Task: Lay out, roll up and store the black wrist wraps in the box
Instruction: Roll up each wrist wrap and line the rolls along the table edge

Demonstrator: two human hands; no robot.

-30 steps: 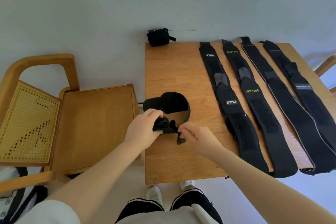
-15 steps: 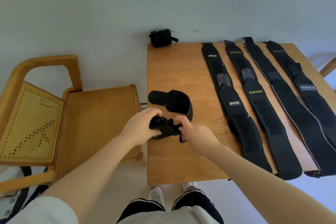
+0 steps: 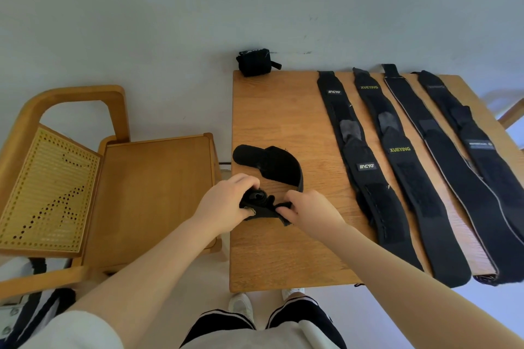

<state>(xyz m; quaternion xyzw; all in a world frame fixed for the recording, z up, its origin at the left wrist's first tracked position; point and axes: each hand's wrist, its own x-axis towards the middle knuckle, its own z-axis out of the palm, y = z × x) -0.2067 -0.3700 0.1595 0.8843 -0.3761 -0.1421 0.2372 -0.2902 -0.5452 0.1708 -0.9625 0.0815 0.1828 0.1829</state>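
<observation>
Bare forearms, both hands bare: left hand (image 3: 226, 201), right hand (image 3: 313, 211). Short white sleeve (image 3: 68, 331) at left shoulder. Pale top hem at waist. Black shorts (image 3: 300, 312) with white side stripes. White shoes (image 3: 241, 307) below table edge.

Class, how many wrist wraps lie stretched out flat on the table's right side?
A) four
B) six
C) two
A: four flat wraps lie side by side on the table, apart from the one being rolled.
</observation>
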